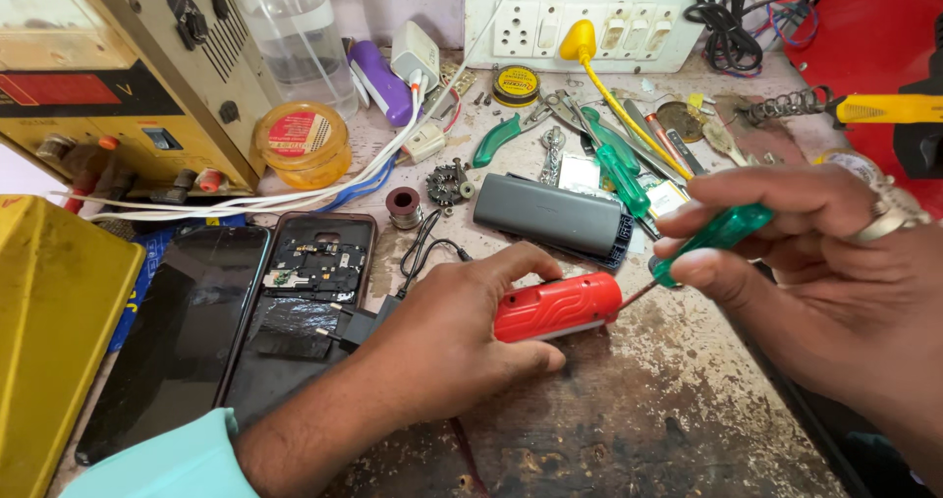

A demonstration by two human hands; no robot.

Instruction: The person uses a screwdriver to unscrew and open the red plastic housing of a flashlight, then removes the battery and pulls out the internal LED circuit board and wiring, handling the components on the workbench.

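Observation:
My left hand [447,336] grips a small red plastic device [558,306] and presses it against the worn workbench [638,410]. My right hand [805,262], with a ring on one finger, holds a screwdriver with a translucent green handle [722,233]. Its thin metal tip meets the right end of the red device. Just behind the red device lies a grey rectangular box [550,215].
Two opened phones [295,292] lie at the left beside a yellow box [49,331]. A power supply unit [128,76], an orange jar [303,142], white cables, green-handled pliers and screwdrivers [614,159] and a wall socket strip [580,22] crowd the back.

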